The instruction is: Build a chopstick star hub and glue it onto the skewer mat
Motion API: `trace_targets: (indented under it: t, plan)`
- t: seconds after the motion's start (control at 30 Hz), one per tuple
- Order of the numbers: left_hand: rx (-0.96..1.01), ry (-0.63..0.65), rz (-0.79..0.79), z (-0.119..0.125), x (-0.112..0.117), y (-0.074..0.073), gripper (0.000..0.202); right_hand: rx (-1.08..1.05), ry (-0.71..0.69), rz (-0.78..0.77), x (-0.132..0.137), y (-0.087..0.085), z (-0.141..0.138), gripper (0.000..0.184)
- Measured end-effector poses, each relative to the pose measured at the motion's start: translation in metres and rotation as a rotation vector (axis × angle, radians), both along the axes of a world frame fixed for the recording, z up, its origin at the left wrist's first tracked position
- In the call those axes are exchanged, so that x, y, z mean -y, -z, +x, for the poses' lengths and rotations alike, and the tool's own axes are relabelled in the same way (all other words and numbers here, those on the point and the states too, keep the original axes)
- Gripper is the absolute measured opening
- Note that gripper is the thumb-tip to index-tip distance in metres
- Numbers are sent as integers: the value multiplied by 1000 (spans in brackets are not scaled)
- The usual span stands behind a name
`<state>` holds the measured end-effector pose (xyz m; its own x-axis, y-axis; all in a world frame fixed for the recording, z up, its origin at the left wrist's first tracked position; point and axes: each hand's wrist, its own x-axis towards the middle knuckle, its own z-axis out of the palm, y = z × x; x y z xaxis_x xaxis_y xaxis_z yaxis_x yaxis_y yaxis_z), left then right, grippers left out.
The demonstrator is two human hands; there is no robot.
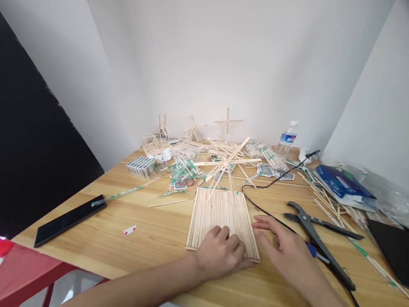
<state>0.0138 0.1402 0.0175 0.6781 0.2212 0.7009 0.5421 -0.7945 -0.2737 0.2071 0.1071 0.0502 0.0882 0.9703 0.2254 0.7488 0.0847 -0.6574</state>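
A square panel of thin wooden sticks (220, 209) laid side by side lies flat on the table. My left hand (222, 251) rests on its near part, fingers curled down and thumb at the near edge. Close to the panel's right edge, my right hand (281, 245) is open with nothing in it, fingers loosely bent and apart from the thumb. At the panel's far end rises a wheel of crossed sticks (226, 163); whether it joins the panel is unclear. A blue tool (311, 250) shows partly beside my right hand, the rest hidden.
Black-handled pliers (311, 228) and a black cable (255, 202) lie on the right, near a blue packet (343, 183). A phone (70, 219) is at left. Loose sticks, playing cards (265, 169), a plastic box (142, 166) and a water bottle (286, 138) crowd the back.
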Motion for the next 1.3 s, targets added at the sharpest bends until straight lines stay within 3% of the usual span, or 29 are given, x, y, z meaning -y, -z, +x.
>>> trace_targets:
  t: [0.1,0.17,0.27,0.37,0.5,0.6,0.73,0.97,1.3]
  plan:
    - [-18,197,113,-3,-21,1,50,5,12,70,-11,-11,14,33]
    - [-68,259,132,-3,-34,4,49,31,-13,98,-21,-19,25,29]
    - [-109,243,77,-2,-46,8,50,72,-24,174,-35,-25,41,26]
    - [-87,184,18,-1,-46,12,50,77,34,301,-41,-19,50,25]
    - [-155,116,-81,-2,-37,9,45,163,105,447,-34,-8,55,23]
    - [-153,90,-161,-5,-34,2,42,235,65,511,-27,-7,55,20]
    - [-194,86,-338,-10,-36,-9,34,205,19,508,-21,-7,47,18]
    - [-283,180,-567,-29,-49,-21,43,186,-55,509,-11,2,31,18]
    - [-252,192,-557,-29,-50,-17,41,96,104,362,-14,-8,33,28]
